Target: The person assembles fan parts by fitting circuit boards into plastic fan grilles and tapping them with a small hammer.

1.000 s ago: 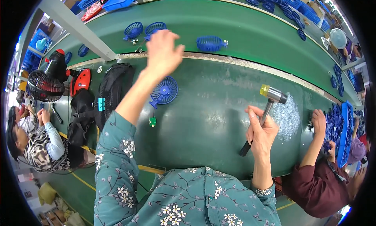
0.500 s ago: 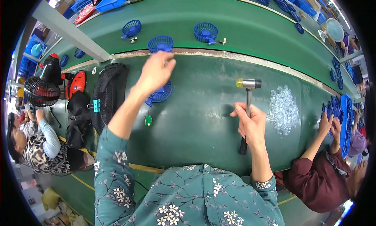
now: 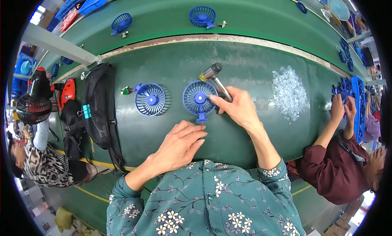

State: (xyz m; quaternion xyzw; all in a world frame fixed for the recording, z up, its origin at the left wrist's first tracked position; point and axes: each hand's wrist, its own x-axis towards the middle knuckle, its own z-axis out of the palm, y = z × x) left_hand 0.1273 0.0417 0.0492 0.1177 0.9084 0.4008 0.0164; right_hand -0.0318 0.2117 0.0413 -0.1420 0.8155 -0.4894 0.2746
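Blue fan grille [image 3: 199,99] lies flat on the green workbench [image 3: 245,72], about midway between its far and near edges, its short stem pointing toward the near edge. The right hand [image 3: 237,107] sits just right of it, fingers closed around the handle of a small mallet [image 3: 215,78], index fingertip touching the grille's rim. The left hand [image 3: 179,144] rests palm down nearer the near edge, fingers loosely together, their tips just below the stem. A second blue grille [image 3: 150,99] lies just left. A pile of clear small parts [image 3: 289,92] lies toward the right edge.
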